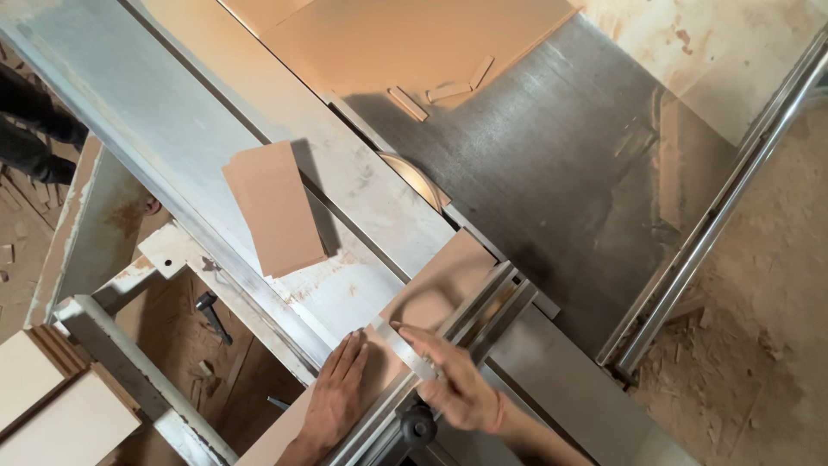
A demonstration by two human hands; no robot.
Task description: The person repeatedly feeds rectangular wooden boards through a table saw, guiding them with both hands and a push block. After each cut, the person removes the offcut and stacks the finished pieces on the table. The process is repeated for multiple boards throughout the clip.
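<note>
The saw blade (414, 177) is mostly sunk in the table. Left hand (336, 397) lies flat on a tan board (431, 289); right hand (453, 380) pinches a metal ruler (404, 347).

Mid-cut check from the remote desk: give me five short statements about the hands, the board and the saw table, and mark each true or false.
1. The left hand lies flat on the brown board. True.
2. The right hand holds a hammer. False: it holds a flat metal ruler against the board.
3. The saw blade sits beyond the board, apart from both hands. True.
4. A stack of small brown panels lies on the sliding table, left of the blade. True.
5. The steel table beyond the blade is bare. False: small wood offcuts and a large sheet lie at its far end.
</note>
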